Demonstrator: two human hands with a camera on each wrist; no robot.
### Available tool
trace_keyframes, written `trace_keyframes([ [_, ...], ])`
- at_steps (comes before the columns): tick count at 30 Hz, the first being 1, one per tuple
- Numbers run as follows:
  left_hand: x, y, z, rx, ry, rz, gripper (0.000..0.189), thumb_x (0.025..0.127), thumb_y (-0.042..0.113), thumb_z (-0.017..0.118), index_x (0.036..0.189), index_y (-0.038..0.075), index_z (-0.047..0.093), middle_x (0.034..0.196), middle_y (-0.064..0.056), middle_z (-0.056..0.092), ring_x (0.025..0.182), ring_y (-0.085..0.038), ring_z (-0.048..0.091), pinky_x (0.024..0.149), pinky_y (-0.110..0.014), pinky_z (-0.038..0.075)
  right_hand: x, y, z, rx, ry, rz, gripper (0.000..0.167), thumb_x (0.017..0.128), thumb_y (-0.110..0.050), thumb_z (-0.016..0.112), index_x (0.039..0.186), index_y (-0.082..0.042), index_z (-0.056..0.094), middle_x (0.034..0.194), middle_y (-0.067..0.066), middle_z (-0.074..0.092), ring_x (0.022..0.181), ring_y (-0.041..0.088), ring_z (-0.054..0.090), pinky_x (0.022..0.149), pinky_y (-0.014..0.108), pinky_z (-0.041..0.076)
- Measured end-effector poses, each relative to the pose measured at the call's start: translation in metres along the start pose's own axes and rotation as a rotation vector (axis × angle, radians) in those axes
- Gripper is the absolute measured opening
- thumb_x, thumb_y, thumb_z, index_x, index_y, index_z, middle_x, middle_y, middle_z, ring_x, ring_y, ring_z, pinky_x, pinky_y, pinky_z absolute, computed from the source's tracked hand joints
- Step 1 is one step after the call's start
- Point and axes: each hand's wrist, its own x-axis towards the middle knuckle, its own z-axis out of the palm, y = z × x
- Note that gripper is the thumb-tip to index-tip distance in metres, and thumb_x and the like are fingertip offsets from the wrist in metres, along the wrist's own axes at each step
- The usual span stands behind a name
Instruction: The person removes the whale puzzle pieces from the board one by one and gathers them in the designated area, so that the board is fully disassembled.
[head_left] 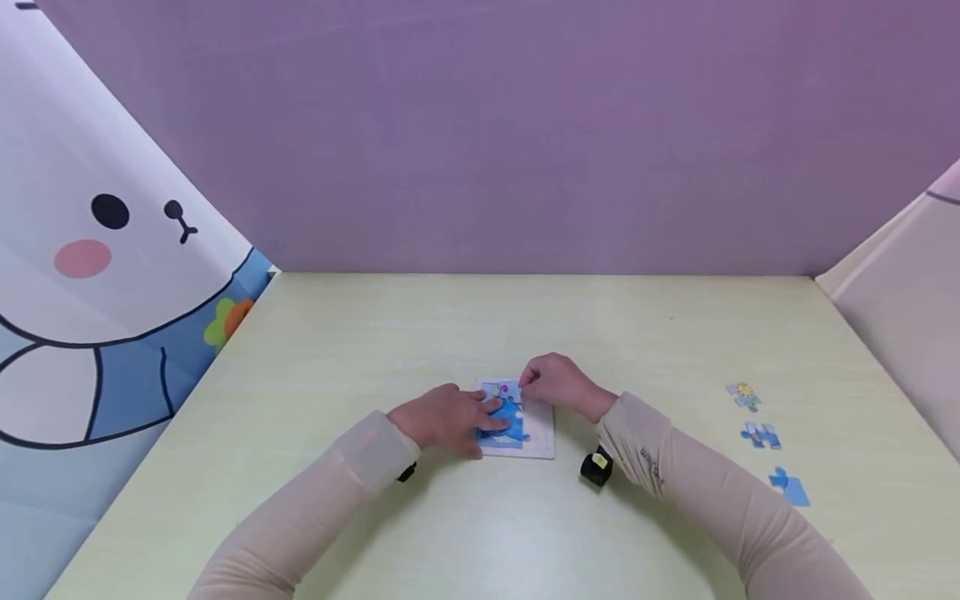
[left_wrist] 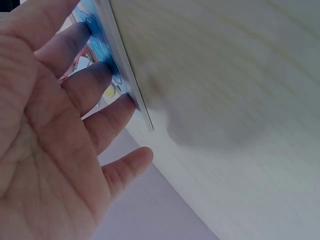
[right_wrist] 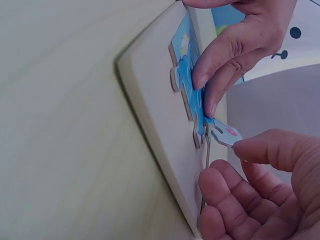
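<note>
A flat, square board of pale wood (head_left: 540,437) lies on the light wood-grained table (head_left: 480,533). Its left part is covered by joined, glossy blue cardboard-like jigsaw pieces (head_left: 517,425) printed with a blue cartoon figure; their stepped right edge shows brownish cut sides and rounded knobs. The right part of the board is bare.

The left hand (head_left: 448,417) reaches over the board's left edge, fingers spread and nearly straight, fingertips resting on the joined pieces and gripping nothing. At the board's far edge, the right hand (right_wrist: 270,187) pinches a pale blue jigsaw piece with a pink swirl (right_wrist: 226,134) between thumb and finger, its other fingers curled in. That piece tilts up, its near end close against the joined blue ones.

Well to the right of the board lie a sun-printed yellow-and-blue piece (head_left: 744,393), a blue-and-white knobbed cluster (head_left: 761,435) and a plain blue piece (head_left: 792,488).
</note>
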Motion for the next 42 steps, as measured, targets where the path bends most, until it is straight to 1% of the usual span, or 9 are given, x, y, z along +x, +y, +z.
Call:
trace_keyframes([
  [5,0.000,0.001,0.000,-0.001,-0.008,0.002,0.059,0.089,0.040,0.067,0.143,0.035,0.045,0.153,0.006,0.033,0.140,-0.019,0.030,0.105,-0.044,0.035,-0.001,0.000,0.002,0.013,0.014,0.001,0.004,0.081,-0.007,0.070,0.082,-0.003,0.069,0.076,0.000,0.065,0.067,0.013,0.053,0.060,0.025,0.043],
  [10,0.000,0.000,0.000,0.003,0.008,0.010,0.058,0.088,0.040,0.067,0.143,0.034,0.046,0.152,0.005,0.034,0.140,-0.019,0.032,0.104,-0.044,0.036,-0.001,-0.001,0.004,0.007,0.036,0.002,0.009,0.083,-0.011,0.072,0.079,-0.004,0.068,0.072,-0.001,0.064,0.065,0.013,0.051,0.059,0.024,0.040],
  [16,0.002,-0.001,0.001,0.009,0.018,0.026,0.058,0.088,0.039,0.067,0.142,0.034,0.046,0.151,0.005,0.036,0.139,-0.020,0.033,0.103,-0.043,0.037,-0.001,0.000,0.006,-0.013,0.089,0.003,0.009,0.082,-0.011,0.073,0.076,-0.006,0.068,0.071,-0.001,0.064,0.063,0.013,0.051,0.058,0.024,0.039],
  [20,0.002,-0.002,0.001,-0.005,0.009,0.017,0.058,0.088,0.039,0.067,0.142,0.034,0.046,0.151,0.005,0.035,0.139,-0.020,0.032,0.104,-0.045,0.035,-0.003,0.000,0.006,-0.006,0.127,0.002,0.008,0.082,-0.011,0.073,0.077,-0.007,0.069,0.071,-0.002,0.065,0.065,0.013,0.052,0.060,0.025,0.041],
  [25,0.000,-0.002,-0.001,-0.008,-0.005,0.012,0.059,0.088,0.039,0.068,0.142,0.034,0.046,0.152,0.006,0.035,0.140,-0.020,0.032,0.105,-0.045,0.034,-0.007,0.000,0.000,0.022,0.155,0.006,0.006,0.082,-0.009,0.073,0.079,-0.006,0.069,0.073,-0.001,0.067,0.067,0.013,0.056,0.065,0.027,0.045],
  [30,0.000,-0.002,-0.001,-0.004,-0.002,0.027,0.059,0.088,0.039,0.068,0.143,0.034,0.045,0.152,0.005,0.035,0.140,-0.021,0.032,0.105,-0.045,0.034,-0.011,0.003,-0.008,0.035,0.169,-0.002,0.006,0.083,-0.009,0.072,0.079,-0.006,0.068,0.074,0.000,0.067,0.069,0.014,0.057,0.067,0.028,0.046],
  [36,0.002,-0.004,0.001,-0.006,0.018,0.047,0.059,0.088,0.039,0.068,0.142,0.033,0.046,0.151,0.004,0.036,0.139,-0.022,0.033,0.105,-0.046,0.035,-0.014,0.014,-0.015,0.068,0.178,0.010,0.006,0.083,-0.008,0.072,0.081,-0.005,0.068,0.078,0.000,0.068,0.071,0.015,0.056,0.065,0.028,0.044],
  [42,0.000,-0.005,0.003,-0.006,0.039,0.056,0.059,0.088,0.039,0.068,0.143,0.032,0.046,0.151,0.003,0.036,0.139,-0.023,0.033,0.105,-0.044,0.035,-0.021,0.028,-0.023,0.117,0.177,0.026,0.005,0.084,-0.007,0.070,0.084,-0.003,0.067,0.079,0.001,0.068,0.073,0.017,0.058,0.067,0.029,0.047],
])
